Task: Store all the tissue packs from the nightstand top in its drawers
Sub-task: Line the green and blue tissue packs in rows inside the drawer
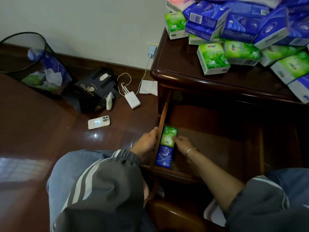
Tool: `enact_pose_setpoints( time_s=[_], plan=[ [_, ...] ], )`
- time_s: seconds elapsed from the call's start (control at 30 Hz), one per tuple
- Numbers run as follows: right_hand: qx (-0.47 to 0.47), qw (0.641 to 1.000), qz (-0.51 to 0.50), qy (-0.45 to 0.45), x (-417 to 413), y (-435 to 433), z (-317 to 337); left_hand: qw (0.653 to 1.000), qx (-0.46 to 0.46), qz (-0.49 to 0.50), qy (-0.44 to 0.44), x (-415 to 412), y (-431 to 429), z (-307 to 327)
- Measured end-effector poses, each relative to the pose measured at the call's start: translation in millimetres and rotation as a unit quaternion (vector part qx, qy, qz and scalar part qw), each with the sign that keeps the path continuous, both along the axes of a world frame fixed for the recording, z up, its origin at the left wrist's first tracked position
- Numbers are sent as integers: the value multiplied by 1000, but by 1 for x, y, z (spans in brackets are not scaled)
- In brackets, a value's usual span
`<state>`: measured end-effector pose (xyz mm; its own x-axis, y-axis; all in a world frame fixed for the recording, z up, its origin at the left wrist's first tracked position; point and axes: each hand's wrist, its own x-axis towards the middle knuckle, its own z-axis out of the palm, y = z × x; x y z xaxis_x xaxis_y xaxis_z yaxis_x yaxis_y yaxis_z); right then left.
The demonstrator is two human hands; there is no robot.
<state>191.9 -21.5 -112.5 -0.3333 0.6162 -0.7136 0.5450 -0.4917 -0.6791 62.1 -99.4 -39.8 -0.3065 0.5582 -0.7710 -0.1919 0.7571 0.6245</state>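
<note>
Grips dark wooden drawer (pixel 217 148) wall with left hand (pixel 147 142); holds green plastic tissue pack (pixel 167 135) (touching blue pack (pixel 163 156)) with curled right hand (pixel 183 144).

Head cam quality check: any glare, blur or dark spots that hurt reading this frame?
Head view: glare on the glossy floor beside the phone, plus a window reflection lower left; the tissue pile at top right is motion-blurred; the drawer interior sits in deep shadow, though the green pack inside reads clearly; wide-angle bending curves the baseboard.

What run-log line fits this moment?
left hand: holds brown wooden drawer side; right hand: holds green plastic tissue pack; blue plastic tissue pack: stowed
</note>
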Motion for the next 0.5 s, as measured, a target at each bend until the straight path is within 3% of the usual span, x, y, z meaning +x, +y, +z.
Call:
enact_pose_setpoints(
  time_s=[0.13,0.27,0.4,0.5],
  plan=[
    [-109,993,-10,36,14,8,1,1000,-3,4,-6,0,1,0],
    [-161,980,-74,88,12,11,0,1000,-5,2,-10,1,0,2],
    [-182,975,-75,100,12,7,9,1000,-3,11,-16,2,3,5],
    [-138,988,-39,65,20,6,24,1000,-1,18,-6,5,3,8]
  ],
)
